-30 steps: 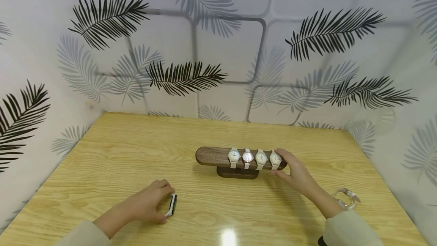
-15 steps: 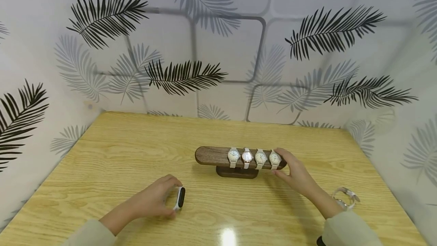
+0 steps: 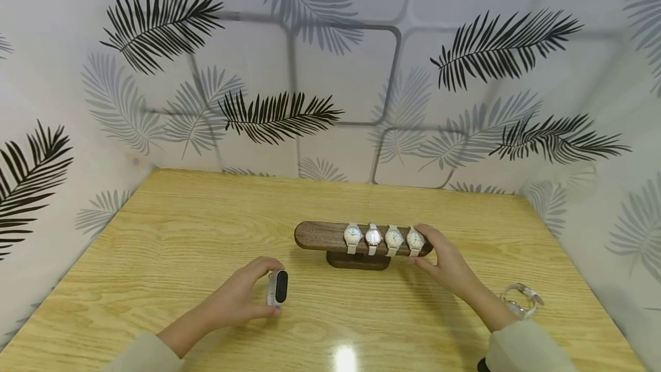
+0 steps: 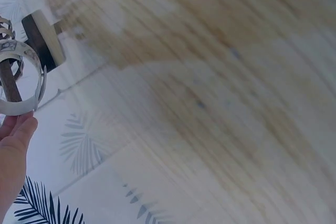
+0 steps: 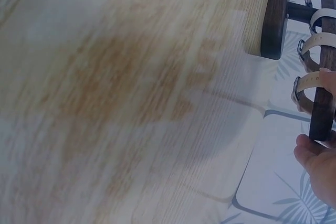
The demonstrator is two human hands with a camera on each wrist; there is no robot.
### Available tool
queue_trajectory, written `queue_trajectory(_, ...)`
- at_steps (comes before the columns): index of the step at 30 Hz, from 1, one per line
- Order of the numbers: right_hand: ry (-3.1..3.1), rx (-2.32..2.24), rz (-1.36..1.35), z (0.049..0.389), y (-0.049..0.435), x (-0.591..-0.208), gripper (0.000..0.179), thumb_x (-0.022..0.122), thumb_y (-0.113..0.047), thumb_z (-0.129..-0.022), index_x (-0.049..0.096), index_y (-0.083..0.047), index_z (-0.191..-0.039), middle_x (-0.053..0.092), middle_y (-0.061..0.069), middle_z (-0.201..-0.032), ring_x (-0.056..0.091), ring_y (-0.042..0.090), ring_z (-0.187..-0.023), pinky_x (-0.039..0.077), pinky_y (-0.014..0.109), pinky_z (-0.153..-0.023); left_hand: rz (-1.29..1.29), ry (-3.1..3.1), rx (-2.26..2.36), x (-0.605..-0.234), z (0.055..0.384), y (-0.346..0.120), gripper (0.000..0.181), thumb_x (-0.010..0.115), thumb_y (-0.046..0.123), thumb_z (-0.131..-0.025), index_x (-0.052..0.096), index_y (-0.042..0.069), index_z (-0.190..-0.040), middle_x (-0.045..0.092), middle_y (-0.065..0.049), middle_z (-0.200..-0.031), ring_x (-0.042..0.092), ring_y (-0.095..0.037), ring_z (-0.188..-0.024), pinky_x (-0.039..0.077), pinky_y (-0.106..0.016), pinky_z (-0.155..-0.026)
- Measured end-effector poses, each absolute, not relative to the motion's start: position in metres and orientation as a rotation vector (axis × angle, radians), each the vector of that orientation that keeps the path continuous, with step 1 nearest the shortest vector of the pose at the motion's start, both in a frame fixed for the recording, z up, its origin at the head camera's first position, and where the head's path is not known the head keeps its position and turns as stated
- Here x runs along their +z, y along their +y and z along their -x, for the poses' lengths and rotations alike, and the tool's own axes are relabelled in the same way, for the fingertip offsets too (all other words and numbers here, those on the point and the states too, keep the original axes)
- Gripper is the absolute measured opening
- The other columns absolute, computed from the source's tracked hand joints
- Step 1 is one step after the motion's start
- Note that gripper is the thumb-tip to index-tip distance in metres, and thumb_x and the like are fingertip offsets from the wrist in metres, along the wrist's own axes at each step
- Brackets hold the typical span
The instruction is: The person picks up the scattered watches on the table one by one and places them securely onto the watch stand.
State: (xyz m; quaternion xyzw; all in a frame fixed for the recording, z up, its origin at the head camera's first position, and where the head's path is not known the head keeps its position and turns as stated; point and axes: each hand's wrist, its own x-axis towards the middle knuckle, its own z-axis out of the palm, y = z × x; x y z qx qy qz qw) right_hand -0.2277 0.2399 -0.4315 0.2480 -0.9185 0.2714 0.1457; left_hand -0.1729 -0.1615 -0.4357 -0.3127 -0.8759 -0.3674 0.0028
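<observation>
My left hand (image 3: 232,300) pinches a fitness band (image 3: 281,287) with a black screen and a white strap between thumb and fingers, left of the stand. In the left wrist view the strap (image 4: 18,107) is a closed loop above the fingertips, overlapping the stand behind. The dark wooden watch stand (image 3: 321,236) has a rounded bar on a short foot (image 3: 358,260). Several watches with pale straps hang around its right half. My right hand (image 3: 448,263) grips the bar's right end, thumb in front, beside the outermost watch (image 3: 415,240). The right wrist view shows that watch strap (image 5: 311,80) near the fingers.
A loose watch with a pale strap (image 3: 529,290) lies on the wood-grain table (image 3: 217,217) at the right, close to the right forearm. A leaf-patterned covering (image 3: 335,73) rises behind and at both sides of the table.
My left hand has moved right and slightly away from me with the fitness band, turning its screen to face the camera more. The right hand and the stand have stayed in place.
</observation>
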Motion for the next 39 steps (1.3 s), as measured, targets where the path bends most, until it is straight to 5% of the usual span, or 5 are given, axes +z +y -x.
queue_trajectory(10,-2.635,0.788,-0.693,0.226,0.24,-0.433,0.059,0.073,-0.003,-0.078,0.044,0.008,-0.128,0.049,0.028,-0.129,0.049,0.043,-0.117,0.045,0.054,-0.093,0.981,-2.656,-1.201,-0.428,0.169,-0.148,0.064,0.081,0.011,-0.07,0.049,0.005,-0.125,0.054,-0.014,-0.125,0.052,-0.03,-0.118,0.046,-0.046,-0.096)
queue_trajectory(27,-2.567,0.778,-0.708,0.228,0.24,-0.438,0.06,0.075,0.0,-0.074,0.047,0.008,-0.126,0.051,0.027,-0.125,0.049,0.043,-0.115,0.045,0.054,-0.093,0.86,-2.602,-1.086,-0.432,0.178,-0.136,0.066,0.083,0.014,-0.067,0.051,0.008,-0.124,0.057,-0.009,-0.125,0.053,-0.028,-0.119,0.046,-0.045,-0.096)
queue_trajectory(39,-2.588,0.741,-0.647,0.223,0.237,-0.434,0.061,0.076,-0.003,-0.075,0.048,0.004,-0.129,0.049,0.024,-0.121,0.055,0.035,-0.103,0.051,0.046,-0.081,0.765,-2.609,-1.087,-0.429,0.196,-0.146,0.068,0.082,0.014,-0.069,0.05,0.003,-0.127,0.055,-0.012,-0.127,0.053,-0.031,-0.117,0.046,-0.043,-0.096)
